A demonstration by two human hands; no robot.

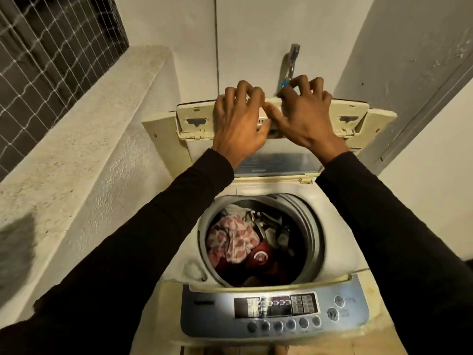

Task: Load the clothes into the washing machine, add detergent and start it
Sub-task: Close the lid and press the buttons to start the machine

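- Reaching over the open washing machine (340, 254), the person sets both hands on the top edge of the raised, folded lid (353, 111), probably to pull it shut.
- The left hand (238, 121) curls its fingers over that edge; the right hand (304, 116) does likewise, fingers bent.
- The clothes (238, 242) already lie in the drum, so loading looks finished.
- No detergent is visible; the control panel (276, 311) sits nearest, untouched.

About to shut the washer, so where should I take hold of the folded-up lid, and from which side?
Grip the lid by its top edge, the fold ridge farthest from the hinge, coming over it from the front. The lid stands upright, folded back against the wall, so that edge is the free end. Both the left hand and the right hand already sit there near the middle, above the loaded drum.
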